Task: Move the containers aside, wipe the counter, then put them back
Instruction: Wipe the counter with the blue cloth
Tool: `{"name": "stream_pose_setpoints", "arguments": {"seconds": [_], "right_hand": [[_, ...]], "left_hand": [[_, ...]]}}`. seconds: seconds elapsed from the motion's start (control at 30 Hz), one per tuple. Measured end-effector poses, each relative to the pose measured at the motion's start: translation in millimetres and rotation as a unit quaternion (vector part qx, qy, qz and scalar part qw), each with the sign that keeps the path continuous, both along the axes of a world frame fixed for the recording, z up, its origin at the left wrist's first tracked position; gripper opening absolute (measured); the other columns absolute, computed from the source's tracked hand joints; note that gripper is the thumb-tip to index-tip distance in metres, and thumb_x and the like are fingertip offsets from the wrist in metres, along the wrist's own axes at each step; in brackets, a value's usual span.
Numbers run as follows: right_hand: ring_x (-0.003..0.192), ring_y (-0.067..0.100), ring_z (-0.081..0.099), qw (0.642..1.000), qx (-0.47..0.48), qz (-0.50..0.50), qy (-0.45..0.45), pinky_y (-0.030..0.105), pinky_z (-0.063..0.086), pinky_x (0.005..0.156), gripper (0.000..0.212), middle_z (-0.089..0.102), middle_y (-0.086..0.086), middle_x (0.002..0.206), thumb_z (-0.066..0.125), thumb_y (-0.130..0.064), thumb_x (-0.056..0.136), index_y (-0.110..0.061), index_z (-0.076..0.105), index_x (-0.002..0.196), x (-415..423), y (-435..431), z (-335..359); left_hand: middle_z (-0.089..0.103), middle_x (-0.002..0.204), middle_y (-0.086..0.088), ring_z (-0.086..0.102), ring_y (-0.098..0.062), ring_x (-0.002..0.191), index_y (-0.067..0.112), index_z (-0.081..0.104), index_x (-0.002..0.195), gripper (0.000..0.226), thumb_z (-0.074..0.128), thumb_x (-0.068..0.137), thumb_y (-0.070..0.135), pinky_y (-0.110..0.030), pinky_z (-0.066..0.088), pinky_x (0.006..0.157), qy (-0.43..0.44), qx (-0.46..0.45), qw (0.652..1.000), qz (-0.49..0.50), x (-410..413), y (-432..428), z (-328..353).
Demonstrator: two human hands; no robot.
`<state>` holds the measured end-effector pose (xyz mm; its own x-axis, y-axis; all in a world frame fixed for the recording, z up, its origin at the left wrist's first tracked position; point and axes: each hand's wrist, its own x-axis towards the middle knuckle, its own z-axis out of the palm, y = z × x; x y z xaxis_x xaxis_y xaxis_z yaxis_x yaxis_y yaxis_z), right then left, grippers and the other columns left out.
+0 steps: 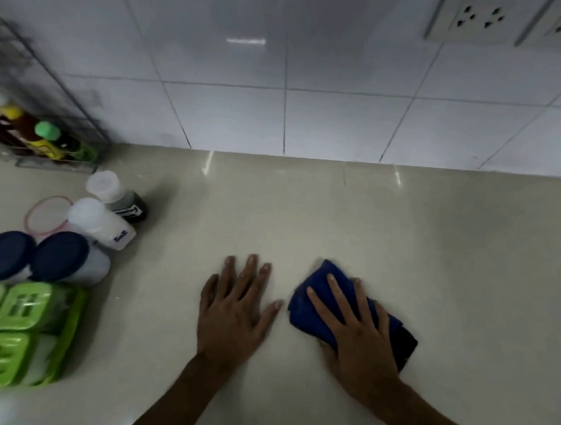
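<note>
My right hand (355, 328) presses flat on a folded blue cloth (313, 299) on the beige counter (338, 216). My left hand (233, 311) lies flat beside it, fingers spread, holding nothing. The containers stand grouped at the left: a white salt shaker (102, 224), a dark-bodied shaker with a white cap (119, 196), two jars with dark blue lids (59, 258) (4, 256), and a green set of lidded boxes (22, 331).
A wire rack (48, 126) with sauce bottles stands in the far left corner against the white tiled wall (313, 83). A pink-rimmed round lid (47, 214) lies behind the shakers. Wall sockets (478, 19) sit at the upper right.
</note>
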<state>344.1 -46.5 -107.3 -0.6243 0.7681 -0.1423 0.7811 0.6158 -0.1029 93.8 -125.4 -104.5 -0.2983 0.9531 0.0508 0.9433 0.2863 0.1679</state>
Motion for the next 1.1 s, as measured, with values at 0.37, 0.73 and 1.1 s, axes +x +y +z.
{"name": "stream_pose_setpoints", "arguments": {"seconds": [0.37,0.73,1.1], "right_hand": [[0.161,0.05,0.003,0.971,-0.038,-0.235,0.007,0.075,0.019,0.121,0.076,-0.004,-0.004,0.18,0.037,-0.073,0.1,-0.057,-0.001,0.164,-4,132,12],[0.16,0.05,0.015,0.997,-0.022,0.064,0.044,0.075,0.025,0.117,0.083,0.004,-0.003,0.18,0.05,-0.062,0.095,-0.05,0.01,0.166,-142,63,6],[0.16,0.052,0.011,0.997,-0.006,-0.079,-0.004,0.069,0.027,0.12,0.08,0.001,-0.006,0.18,0.05,-0.061,0.101,-0.051,0.005,0.167,-84,133,5]], "left_hand": [[0.02,0.181,0.012,0.011,-0.02,0.171,0.042,0.026,0.17,0.075,0.031,0.104,0.077,-0.052,0.018,0.135,-0.019,0.013,0.998,0.063,-55,9,11],[0.03,0.178,0.005,0.017,-0.02,0.169,0.029,0.037,0.167,0.062,0.033,0.108,0.047,-0.053,0.015,0.135,-0.116,0.055,0.977,0.171,-61,11,21],[0.027,0.179,0.01,0.012,-0.02,0.17,0.04,0.039,0.165,0.055,0.036,0.11,0.045,-0.062,0.012,0.133,-0.047,0.021,0.988,0.142,-65,18,10]]}}
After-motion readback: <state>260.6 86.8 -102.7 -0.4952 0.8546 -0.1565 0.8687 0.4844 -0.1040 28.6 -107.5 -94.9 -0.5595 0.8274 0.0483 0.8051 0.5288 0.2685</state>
